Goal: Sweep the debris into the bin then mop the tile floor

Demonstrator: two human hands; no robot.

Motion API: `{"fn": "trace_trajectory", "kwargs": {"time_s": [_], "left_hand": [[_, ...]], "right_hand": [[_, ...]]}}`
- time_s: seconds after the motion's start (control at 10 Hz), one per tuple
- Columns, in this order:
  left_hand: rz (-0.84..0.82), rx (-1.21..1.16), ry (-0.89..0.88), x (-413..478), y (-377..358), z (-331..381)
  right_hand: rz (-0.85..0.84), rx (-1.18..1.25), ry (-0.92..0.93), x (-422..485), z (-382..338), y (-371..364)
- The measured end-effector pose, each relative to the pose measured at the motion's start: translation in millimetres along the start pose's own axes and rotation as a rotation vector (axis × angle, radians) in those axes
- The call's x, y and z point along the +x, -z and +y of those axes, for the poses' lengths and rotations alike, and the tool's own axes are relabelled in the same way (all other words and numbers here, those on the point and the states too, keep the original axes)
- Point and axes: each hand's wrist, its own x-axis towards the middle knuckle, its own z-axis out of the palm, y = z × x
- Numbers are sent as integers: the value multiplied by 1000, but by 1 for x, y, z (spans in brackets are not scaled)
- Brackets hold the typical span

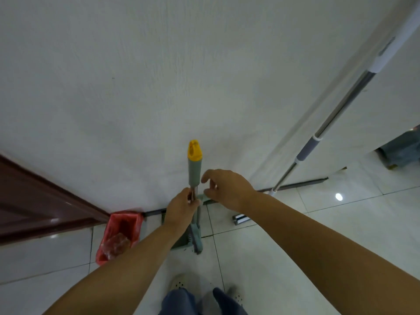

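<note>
A broom (194, 169) with a grey-green grip and yellow cap stands upright against the white wall, its bristle head down inside a green dustpan (181, 241) on the tile floor. My left hand (181, 209) grips the thin shaft just under the grip. My right hand (223, 189) hovers beside the shaft with fingers loosely curled, holding nothing. A bin lined with a red bag (120, 235) sits on the floor left of the dustpan, with crumpled debris inside. A mop (327, 123) with a metal and grey handle leans in the corner to the right, its flat head (242, 218) on the floor.
A dark brown door frame (45, 205) runs along the left. White tile floor (295, 258) spreads to the right and front. My feet (204, 292) in light shoes stand just behind the dustpan. An opening at the far right shows a blurred bluish object (402, 151).
</note>
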Motion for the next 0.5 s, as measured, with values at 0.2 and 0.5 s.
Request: {"fn": "trace_trajectory", "kwargs": {"time_s": [0.2,0.5], "left_hand": [[141,-32,45,-19,-16,21],[299,-28,72,-48,-21,61]], "right_hand": [[-49,-88,-21,-39,51,5],[-131,-147,88,-117,97,33]]}}
